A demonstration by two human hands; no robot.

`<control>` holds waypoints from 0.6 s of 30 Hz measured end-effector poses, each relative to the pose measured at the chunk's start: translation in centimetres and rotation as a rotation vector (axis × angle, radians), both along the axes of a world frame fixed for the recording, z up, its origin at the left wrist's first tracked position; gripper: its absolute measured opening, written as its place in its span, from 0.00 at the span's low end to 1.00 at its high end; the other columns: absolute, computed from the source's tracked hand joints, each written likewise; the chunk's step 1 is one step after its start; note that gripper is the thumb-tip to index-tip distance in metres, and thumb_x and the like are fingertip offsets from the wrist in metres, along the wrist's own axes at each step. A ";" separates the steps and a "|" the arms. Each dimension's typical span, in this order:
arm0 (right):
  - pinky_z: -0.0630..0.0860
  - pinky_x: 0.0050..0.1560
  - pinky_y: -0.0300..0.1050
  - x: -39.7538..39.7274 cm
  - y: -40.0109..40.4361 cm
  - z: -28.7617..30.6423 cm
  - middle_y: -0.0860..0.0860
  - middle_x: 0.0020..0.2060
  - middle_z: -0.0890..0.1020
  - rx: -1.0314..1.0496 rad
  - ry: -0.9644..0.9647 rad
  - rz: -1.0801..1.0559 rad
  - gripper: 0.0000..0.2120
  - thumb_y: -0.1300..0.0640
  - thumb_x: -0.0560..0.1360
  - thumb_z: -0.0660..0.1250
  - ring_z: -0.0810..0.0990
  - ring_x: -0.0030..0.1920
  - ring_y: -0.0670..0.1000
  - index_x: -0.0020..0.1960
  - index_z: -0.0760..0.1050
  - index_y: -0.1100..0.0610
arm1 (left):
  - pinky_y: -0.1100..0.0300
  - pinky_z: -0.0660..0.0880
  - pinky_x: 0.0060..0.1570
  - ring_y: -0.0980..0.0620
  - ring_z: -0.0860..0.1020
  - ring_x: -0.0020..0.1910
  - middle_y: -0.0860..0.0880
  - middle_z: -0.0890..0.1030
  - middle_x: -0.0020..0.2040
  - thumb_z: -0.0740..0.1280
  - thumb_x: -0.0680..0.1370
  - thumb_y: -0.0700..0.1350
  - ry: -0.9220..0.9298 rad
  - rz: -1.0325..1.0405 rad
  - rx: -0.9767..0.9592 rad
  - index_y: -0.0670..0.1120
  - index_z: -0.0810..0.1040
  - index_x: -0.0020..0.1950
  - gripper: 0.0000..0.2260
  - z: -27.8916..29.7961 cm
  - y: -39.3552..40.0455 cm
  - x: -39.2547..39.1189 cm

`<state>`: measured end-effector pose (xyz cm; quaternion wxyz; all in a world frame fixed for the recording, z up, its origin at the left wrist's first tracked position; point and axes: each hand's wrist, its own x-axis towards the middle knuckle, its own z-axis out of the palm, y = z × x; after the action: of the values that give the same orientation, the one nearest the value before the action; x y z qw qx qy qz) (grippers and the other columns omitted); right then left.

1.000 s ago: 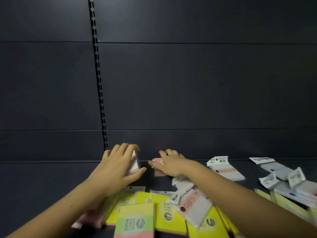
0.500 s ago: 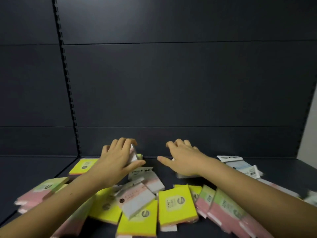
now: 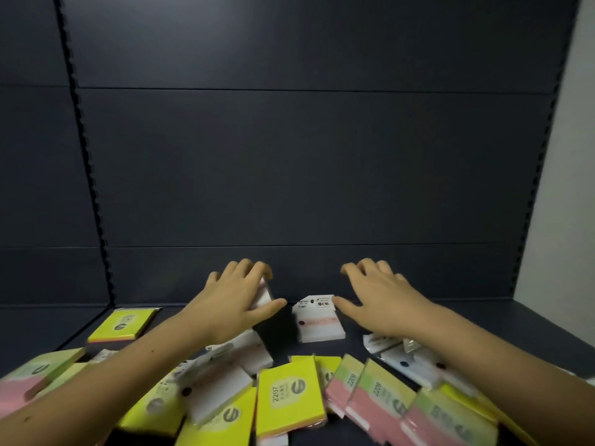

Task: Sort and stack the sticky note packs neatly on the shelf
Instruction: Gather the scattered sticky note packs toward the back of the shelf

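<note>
Currently the left hand (image 3: 236, 300) grips a white pack upright near the dark shelf (image 3: 483, 320) back, while the right hand (image 3: 383, 297), fingers spread and empty, lies just right of the flat white-and-pink sticky-note pack (image 3: 318, 323) between them.

Yellow pack (image 3: 291, 402); pink-green pack (image 3: 380, 403); white pack (image 3: 320, 326); dark shelf (image 3: 483, 323)

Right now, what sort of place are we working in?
Probably a shop aisle or stockroom: a dark metal shelf with a slotted upright in its back panel, and retail-wrapped sticky note packs with printed hang tags scattered across it.
</note>
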<state>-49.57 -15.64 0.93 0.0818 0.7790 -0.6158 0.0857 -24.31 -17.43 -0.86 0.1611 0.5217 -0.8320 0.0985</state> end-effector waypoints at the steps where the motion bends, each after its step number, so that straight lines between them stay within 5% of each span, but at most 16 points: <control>1: 0.68 0.62 0.55 -0.9 0.0 0.0 0.53 0.66 0.66 0.002 0.000 -0.001 0.28 0.37 0.78 0.53 0.65 0.65 0.56 0.71 0.59 0.52 | 0.51 0.65 0.60 0.54 0.65 0.56 0.56 0.67 0.59 0.47 0.72 0.73 -0.008 0.000 0.001 0.57 0.62 0.60 0.26 0.0 -0.1 -0.9; 10: 0.68 0.62 0.53 -10.1 -0.6 0.0 0.52 0.65 0.67 0.041 -0.015 0.055 0.26 0.37 0.78 0.54 0.65 0.64 0.55 0.70 0.60 0.50 | 0.52 0.65 0.53 0.50 0.67 0.58 0.54 0.68 0.58 0.43 0.71 0.73 -0.154 0.052 -0.030 0.55 0.63 0.62 0.30 -1.2 -2.2 -10.2; 18: 0.68 0.64 0.53 -15.4 -1.4 -1.3 0.51 0.65 0.67 0.078 -0.021 0.115 0.26 0.37 0.78 0.54 0.65 0.64 0.54 0.71 0.59 0.49 | 0.52 0.68 0.57 0.50 0.67 0.60 0.52 0.68 0.62 0.46 0.74 0.71 -0.259 0.084 0.083 0.54 0.62 0.65 0.28 -4.3 -5.3 -13.0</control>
<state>-64.97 -17.07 -0.34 0.0398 0.8147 -0.5737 0.0745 -37.35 -22.76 -5.16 0.0260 0.5451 -0.8266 0.1371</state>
